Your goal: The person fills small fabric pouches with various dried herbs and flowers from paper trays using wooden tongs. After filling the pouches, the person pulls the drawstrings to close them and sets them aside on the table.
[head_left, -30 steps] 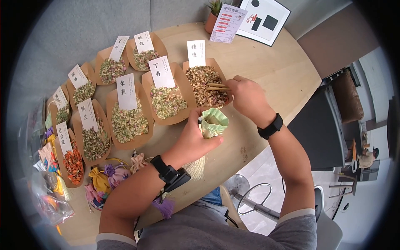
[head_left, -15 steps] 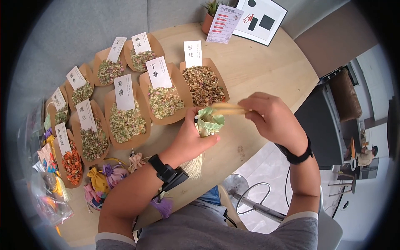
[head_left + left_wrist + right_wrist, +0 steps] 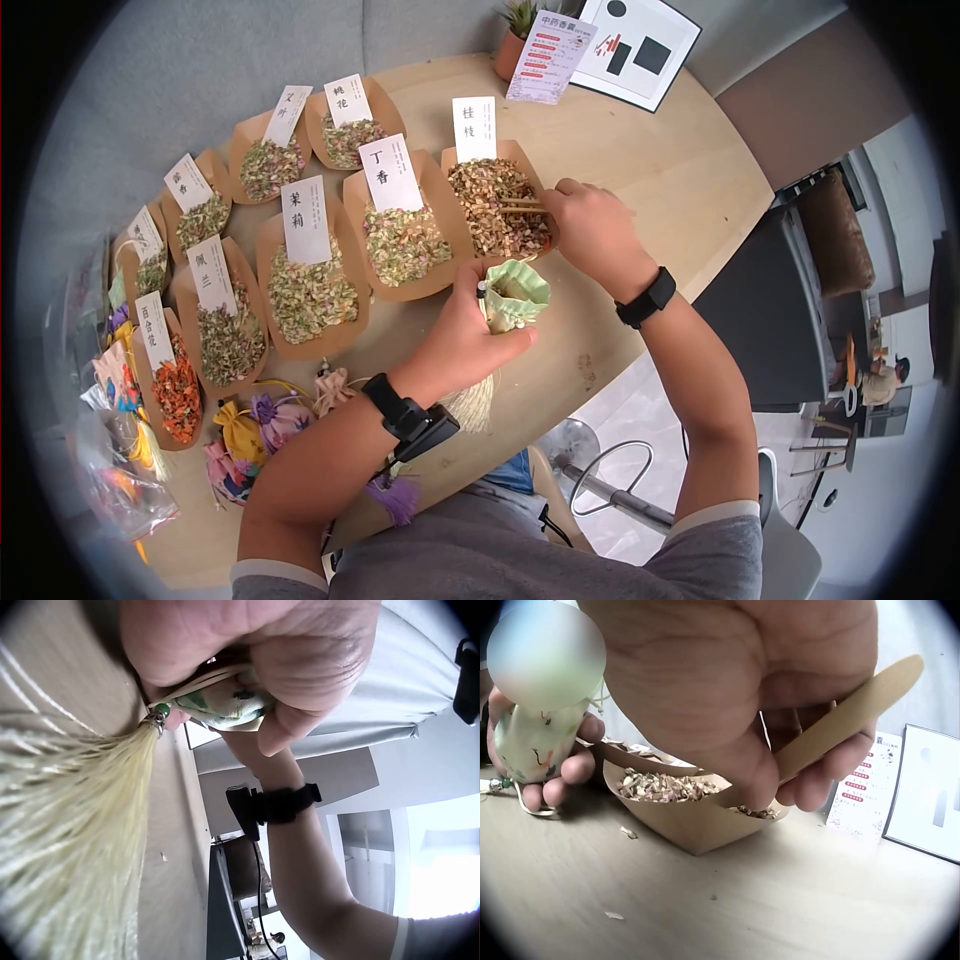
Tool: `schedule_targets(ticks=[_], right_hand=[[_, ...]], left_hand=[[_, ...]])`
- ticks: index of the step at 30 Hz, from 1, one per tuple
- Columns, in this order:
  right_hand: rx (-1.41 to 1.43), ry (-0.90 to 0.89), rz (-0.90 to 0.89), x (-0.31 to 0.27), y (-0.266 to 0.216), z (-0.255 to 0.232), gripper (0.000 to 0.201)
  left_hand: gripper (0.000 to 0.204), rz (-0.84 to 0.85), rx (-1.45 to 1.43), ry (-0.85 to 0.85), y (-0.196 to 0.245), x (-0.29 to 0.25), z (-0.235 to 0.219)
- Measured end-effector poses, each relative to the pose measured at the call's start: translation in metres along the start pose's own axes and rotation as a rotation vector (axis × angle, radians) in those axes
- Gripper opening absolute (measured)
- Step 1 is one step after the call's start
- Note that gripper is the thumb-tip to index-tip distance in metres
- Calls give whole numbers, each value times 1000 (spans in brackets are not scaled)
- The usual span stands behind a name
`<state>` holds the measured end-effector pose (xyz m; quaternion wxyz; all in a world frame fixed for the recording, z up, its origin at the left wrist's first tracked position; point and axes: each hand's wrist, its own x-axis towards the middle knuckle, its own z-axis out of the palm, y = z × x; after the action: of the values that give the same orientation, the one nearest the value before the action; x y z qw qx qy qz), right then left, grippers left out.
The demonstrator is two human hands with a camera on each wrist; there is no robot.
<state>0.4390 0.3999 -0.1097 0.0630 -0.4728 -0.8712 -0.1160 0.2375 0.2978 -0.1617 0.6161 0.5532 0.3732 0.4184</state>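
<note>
My left hand (image 3: 462,335) grips a pale green pouch (image 3: 516,296), its mouth gathered wide and facing up; a cream tassel (image 3: 82,825) hangs from it in the left wrist view. Between the fingers and thumb of my right hand (image 3: 597,232) are flat wooden sticks (image 3: 523,207), their tips down in the brown chopped herbs (image 3: 480,190) of the rightmost paper tray (image 3: 517,151). In the right wrist view one stick (image 3: 855,709) crosses the fingers, with the tray (image 3: 697,825) behind. The pouch is just in front of that tray.
More labelled paper trays (image 3: 364,283) of dried herbs stand to the left, one with orange petals (image 3: 177,398). Small colourful pouches (image 3: 240,432) lie at the near left. A potted plant (image 3: 508,52), a printed card (image 3: 552,57) and a framed picture (image 3: 640,50) are at the back.
Half a second ago my right hand held the sticks over the pouch mouth; now it is back at the rightmost tray with their tips in the herbs. My left hand keeps its grip on the pouch.
</note>
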Motion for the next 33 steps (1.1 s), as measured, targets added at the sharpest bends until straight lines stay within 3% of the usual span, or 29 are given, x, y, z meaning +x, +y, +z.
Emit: schedule_targets(ticks=[5, 7, 13, 17, 20, 27, 29, 33], right_hand=[[83, -3, 49, -2, -1, -2, 7], [118, 20, 69, -6, 0, -8, 7], [329, 82, 78, -23, -4, -60, 14], [441, 43, 75, -40, -18, -107, 22], [569, -99, 50, -51, -25, -120, 27], [375, -32, 116, -30, 7, -64, 16], [265, -119, 203, -21, 14, -45, 11], [285, -207, 193, -9, 13, -26, 10]], left_hand=[[71, 27, -4, 13, -1, 0, 1], [79, 10, 5, 0, -3, 0, 0], [79, -6, 0, 15, -1, 0, 1], [79, 11, -6, 16, -3, 1, 1], [78, -8, -19, 16, -5, 1, 1], [77, 10, -5, 15, -3, 1, 1], [76, 0, -5, 14, -1, 1, 0], [77, -4, 13, 8, -1, 1, -1]])
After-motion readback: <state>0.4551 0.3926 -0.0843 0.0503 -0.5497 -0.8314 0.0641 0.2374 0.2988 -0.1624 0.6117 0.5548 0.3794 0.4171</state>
